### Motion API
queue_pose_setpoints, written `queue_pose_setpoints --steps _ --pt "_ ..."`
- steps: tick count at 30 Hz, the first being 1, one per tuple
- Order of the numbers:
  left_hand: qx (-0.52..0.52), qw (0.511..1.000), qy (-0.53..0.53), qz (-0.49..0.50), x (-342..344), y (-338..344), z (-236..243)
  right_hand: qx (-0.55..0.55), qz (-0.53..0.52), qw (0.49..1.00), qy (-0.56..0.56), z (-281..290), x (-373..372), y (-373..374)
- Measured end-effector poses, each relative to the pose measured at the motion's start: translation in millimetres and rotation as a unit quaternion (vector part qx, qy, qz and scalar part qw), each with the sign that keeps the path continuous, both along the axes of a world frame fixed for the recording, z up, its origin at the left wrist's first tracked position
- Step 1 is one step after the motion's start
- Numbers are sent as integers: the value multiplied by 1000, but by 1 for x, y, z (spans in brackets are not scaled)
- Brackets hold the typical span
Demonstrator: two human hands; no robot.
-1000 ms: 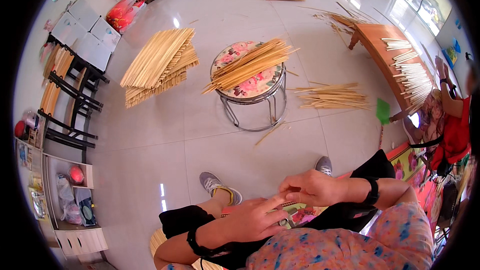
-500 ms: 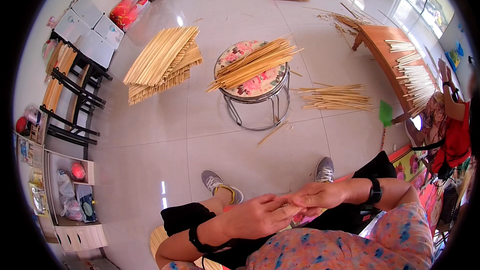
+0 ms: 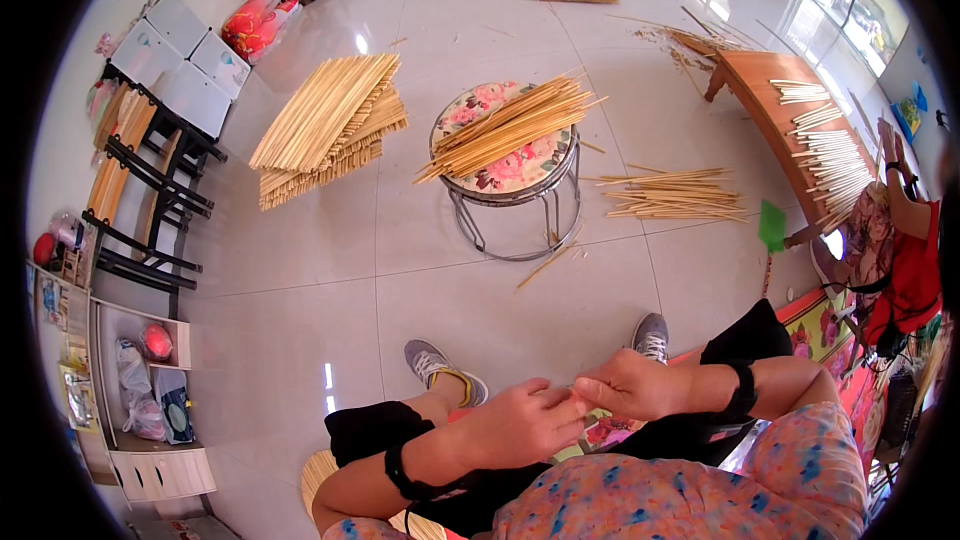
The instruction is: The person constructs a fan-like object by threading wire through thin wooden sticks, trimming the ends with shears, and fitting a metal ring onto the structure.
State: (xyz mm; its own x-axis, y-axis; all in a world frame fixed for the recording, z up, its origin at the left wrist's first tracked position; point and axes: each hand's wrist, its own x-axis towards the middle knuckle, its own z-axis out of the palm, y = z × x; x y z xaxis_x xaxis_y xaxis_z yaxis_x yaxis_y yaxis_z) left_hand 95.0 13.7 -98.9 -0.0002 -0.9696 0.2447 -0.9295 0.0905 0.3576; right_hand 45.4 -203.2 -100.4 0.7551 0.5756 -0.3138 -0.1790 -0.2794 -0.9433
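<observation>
Above my lap my left hand [image 3: 525,425] and my right hand [image 3: 635,385] meet at the fingertips. The left fingers are curled inward. My right thumb and fingers are pinched together beside them. Whatever lies between the fingers is too small or hidden to name. In front of my feet a round stool [image 3: 515,177] with a flowered seat bears a loose bundle of thin sticks [image 3: 515,130]. Right of the stool, more sticks [image 3: 675,196] lie on the floor.
Stacked mats of sticks [image 3: 325,115] lie left of the stool. A wooden bench [image 3: 755,90] at the right carries pale sticks [image 3: 835,170], with another person's arm [image 3: 905,210] beside it. A green flat thing [image 3: 771,225] is near the bench. Shelves [image 3: 150,450] stand at the left.
My hands have drawn slightly apart, and the left fingers are more curled than before. The right hand has risen a little. The sticks and stool have stayed put.
</observation>
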Motion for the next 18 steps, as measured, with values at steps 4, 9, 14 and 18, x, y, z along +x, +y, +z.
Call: queue_pose_setpoints --steps 4,9,14,18 --pt "61 973 212 60 1 2 15 -43 -71 963 -256 11 -1 9" --pt "29 907 421 -2 0 1 24 -113 -14 914 -390 4 -4 8" --pt "35 925 377 -13 1 0 27 -70 10 938 -338 -3 -4 6" --pt "-15 980 195 -30 -11 -2 17 54 82 964 -248 -1 0 0"
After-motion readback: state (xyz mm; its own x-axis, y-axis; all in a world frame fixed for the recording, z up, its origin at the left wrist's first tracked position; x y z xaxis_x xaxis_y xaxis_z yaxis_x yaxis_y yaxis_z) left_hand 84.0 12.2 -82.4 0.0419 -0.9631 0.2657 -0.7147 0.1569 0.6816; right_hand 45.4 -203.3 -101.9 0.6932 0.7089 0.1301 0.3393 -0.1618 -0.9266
